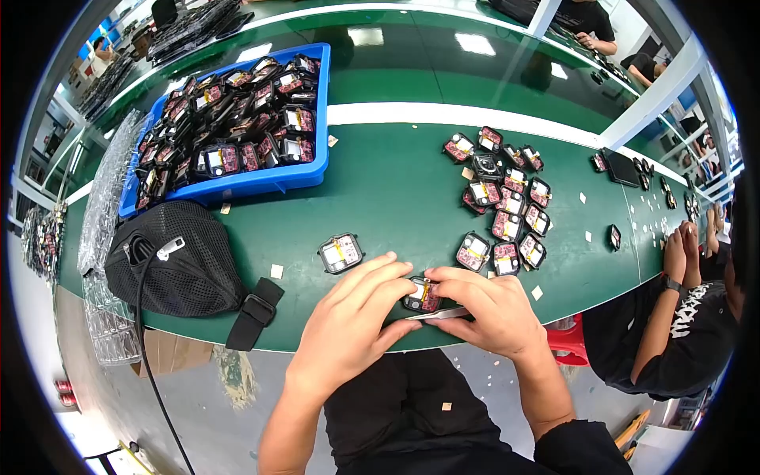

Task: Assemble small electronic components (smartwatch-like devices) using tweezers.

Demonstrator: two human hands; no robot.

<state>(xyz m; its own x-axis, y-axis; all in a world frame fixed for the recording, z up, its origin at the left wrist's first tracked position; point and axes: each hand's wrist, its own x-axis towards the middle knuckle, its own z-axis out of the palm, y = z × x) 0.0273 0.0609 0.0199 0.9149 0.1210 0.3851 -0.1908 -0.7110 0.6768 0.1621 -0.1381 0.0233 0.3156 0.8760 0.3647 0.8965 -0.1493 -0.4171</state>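
My reference is the blue bin (323, 103). The black-framed module (421, 296) sits on the worktop (380, 166), right of the bin and nearer me. My right hand (503, 317) has its grip clamped on a slim metal tool (445, 313). My left hand (348, 317) meets the module's left edge; I cannot tell whether that grip is clamped. I rate the module light, stiff, its face fragile: hold opposite frame edges.

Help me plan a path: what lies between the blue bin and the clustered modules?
In the head view, mostly bare green tabletop, with a tan square beside the bin and a tiny pale speck left of the modules.
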